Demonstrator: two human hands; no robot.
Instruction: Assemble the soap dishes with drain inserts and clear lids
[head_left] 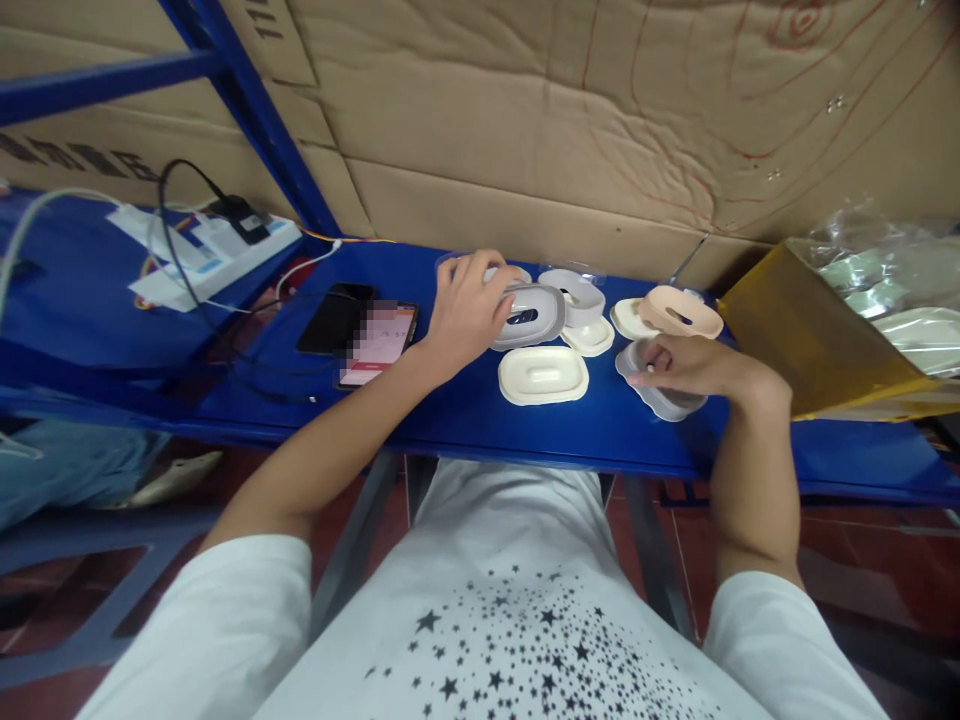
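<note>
My left hand (471, 308) is curled over the left end of a grey oval plastic shell (553, 318) with an opening in its middle, its thumb on the near side. Part of that shell and of a pale piece behind it is hidden by the fingers. My right hand (694, 362) pinches the wall of another grey oval shell (671, 402), with fingers inside the rim. Between the hands lies a cream oval lid (543, 376) with a raised bar. Close behind are a light grey shell (585, 300), a smaller cream lid (591, 338) and a peach shell (681, 308).
A yellow-edged carton (817, 340) with plastic-wrapped pieces stands right. At left lie a lit phone (382, 345), a dark phone (334, 318) and cables from a power strip (217, 265). Cardboard (525, 130) backs the blue table (450, 425).
</note>
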